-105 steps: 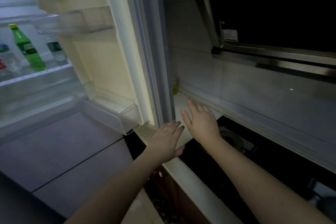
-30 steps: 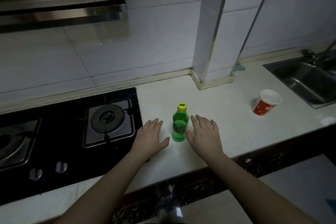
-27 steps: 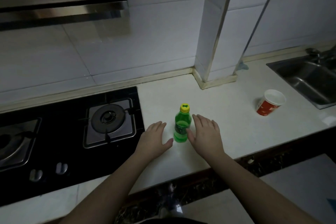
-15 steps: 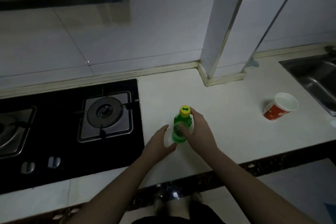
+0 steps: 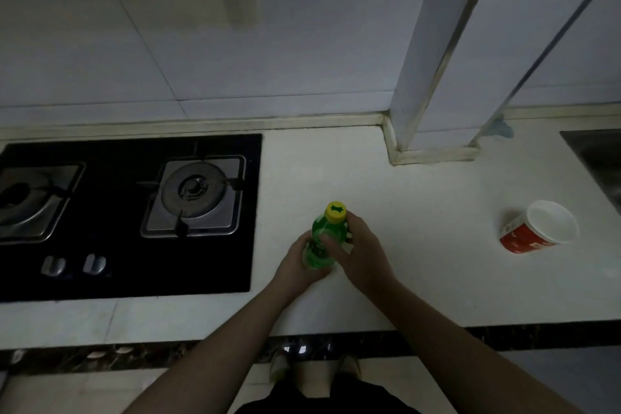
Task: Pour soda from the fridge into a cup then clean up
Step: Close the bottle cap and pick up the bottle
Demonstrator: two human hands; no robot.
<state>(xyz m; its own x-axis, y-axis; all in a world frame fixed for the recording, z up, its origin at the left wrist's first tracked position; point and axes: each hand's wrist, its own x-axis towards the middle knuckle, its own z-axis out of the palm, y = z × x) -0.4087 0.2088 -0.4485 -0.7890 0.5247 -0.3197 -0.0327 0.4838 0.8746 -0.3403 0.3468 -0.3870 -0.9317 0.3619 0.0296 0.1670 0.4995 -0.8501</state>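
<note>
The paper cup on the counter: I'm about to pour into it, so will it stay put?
The cup looks empty and light, so probably easy to knock or tip. It is wider at the rim, and no hand steadies it.

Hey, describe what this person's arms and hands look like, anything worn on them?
Both forearms are bare up to the frame's bottom edge: no sleeves show. The left hand and right hand wear no gloves, and no watch, bracelet or ring shows on either, though the dim light could hide something small.
</note>
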